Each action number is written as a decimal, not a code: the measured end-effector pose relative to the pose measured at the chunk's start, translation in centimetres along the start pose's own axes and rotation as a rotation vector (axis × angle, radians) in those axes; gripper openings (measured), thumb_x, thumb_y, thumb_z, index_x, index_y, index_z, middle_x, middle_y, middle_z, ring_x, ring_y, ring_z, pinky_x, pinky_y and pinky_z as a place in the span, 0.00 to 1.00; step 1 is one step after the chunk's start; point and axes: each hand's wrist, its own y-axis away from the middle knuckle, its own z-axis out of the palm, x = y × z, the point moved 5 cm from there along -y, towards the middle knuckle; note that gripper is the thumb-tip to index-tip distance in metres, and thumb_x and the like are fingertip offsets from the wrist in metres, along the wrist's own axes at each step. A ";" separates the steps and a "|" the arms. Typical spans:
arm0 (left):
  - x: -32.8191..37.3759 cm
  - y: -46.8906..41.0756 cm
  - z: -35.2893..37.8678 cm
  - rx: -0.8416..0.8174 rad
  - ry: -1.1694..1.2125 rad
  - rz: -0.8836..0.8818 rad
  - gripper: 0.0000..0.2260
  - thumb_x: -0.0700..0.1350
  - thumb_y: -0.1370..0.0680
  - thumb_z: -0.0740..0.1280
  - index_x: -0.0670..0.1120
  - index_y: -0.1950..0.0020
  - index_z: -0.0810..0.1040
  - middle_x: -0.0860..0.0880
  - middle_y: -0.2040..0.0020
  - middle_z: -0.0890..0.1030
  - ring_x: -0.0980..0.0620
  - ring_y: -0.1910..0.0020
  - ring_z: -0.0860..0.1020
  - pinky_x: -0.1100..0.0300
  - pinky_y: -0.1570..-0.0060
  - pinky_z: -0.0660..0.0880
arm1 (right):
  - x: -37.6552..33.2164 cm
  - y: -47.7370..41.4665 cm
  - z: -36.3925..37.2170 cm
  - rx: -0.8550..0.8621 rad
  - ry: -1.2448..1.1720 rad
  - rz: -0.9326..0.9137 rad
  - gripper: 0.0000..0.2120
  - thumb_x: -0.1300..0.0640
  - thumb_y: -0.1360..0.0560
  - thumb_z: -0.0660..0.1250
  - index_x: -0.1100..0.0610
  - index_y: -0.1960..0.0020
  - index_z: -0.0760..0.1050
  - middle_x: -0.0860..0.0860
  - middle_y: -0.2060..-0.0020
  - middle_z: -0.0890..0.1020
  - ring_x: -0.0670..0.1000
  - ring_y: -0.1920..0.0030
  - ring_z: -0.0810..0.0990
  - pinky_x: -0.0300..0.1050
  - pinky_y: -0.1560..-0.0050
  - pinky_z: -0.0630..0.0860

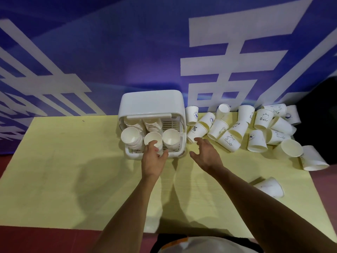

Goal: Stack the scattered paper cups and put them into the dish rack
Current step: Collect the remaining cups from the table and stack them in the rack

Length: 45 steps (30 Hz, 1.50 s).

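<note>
At the far edge of the tabletop (pixel 73 161), the left hand (pixel 154 158) gripped the middle cup stack (pixel 152 140) in the dish rack (pixel 151 105). The right hand (pixel 206 154) hung spread beside the scattered paper cups (pixel 228 141) toward the far right corner. They looked light and crushable, best held gently mid-wall.

Two arms rise from the bottom edge. The left forearm (pixel 127 207) and right forearm (pixel 264 203) are bare along all that shows, with no sleeve edge in view. The left hand (pixel 153 157) and right hand (pixel 206 154) are bare too. At the bottom middle shows a bit of clothing: a pale, whitish, rounded garment (pixel 200 246). It has a small orange patch (pixel 182 241) at its upper left. Dark fabric (pixel 158 243) borders its left side.
</note>
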 end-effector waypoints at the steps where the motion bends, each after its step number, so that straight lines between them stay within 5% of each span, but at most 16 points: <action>1: 0.3 0.0 0.5 -0.014 -0.005 0.024 0.19 0.50 0.26 0.74 0.47 0.40 0.74 0.49 0.50 0.76 0.50 0.59 0.80 0.54 0.55 0.76 | 0.5 0.2 -0.3 0.009 -0.007 0.014 0.28 0.50 0.25 0.69 0.57 0.28 0.67 0.56 0.40 0.76 0.56 0.43 0.77 0.51 0.46 0.76; 8: 3.2 0.6 5.6 -0.186 -0.019 0.118 0.21 0.53 0.27 0.74 0.49 0.38 0.75 0.51 0.49 0.79 0.53 0.58 0.81 0.54 0.52 0.79 | 5.2 2.1 -3.1 0.056 -0.027 0.143 0.28 0.50 0.25 0.69 0.56 0.28 0.67 0.55 0.35 0.75 0.55 0.36 0.74 0.51 0.38 0.73; 24: 12.1 7.0 22.1 -0.681 -0.162 0.285 0.26 0.59 0.29 0.75 0.53 0.36 0.73 0.54 0.45 0.76 0.56 0.54 0.77 0.62 0.55 0.72 | 19.1 8.6 -11.8 0.228 -0.077 0.429 0.28 0.50 0.25 0.69 0.57 0.28 0.67 0.56 0.37 0.76 0.57 0.41 0.77 0.51 0.44 0.75; 30: 14.7 10.2 28.0 -0.832 -0.214 0.326 0.29 0.58 0.31 0.77 0.53 0.34 0.73 0.54 0.45 0.75 0.57 0.53 0.76 0.61 0.51 0.73 | 23.9 10.5 -14.0 0.264 -0.093 0.522 0.27 0.50 0.25 0.69 0.57 0.29 0.68 0.56 0.38 0.75 0.58 0.40 0.77 0.51 0.45 0.76; 40: 16.0 13.1 33.5 -1.052 -0.346 0.365 0.41 0.59 0.35 0.78 0.50 0.26 0.66 0.49 0.35 0.72 0.50 0.38 0.75 0.52 0.36 0.73 | 28.3 10.6 -15.6 0.282 -0.111 0.574 0.28 0.51 0.26 0.69 0.58 0.30 0.67 0.56 0.36 0.75 0.58 0.39 0.76 0.52 0.44 0.76; 45: 16.1 13.3 34.9 -1.078 -0.392 0.408 0.39 0.57 0.34 0.78 0.50 0.27 0.67 0.50 0.35 0.74 0.49 0.37 0.74 0.53 0.38 0.73 | 29.6 9.3 -15.7 0.287 -0.115 0.617 0.28 0.49 0.26 0.70 0.58 0.32 0.66 0.56 0.40 0.76 0.59 0.42 0.77 0.53 0.48 0.76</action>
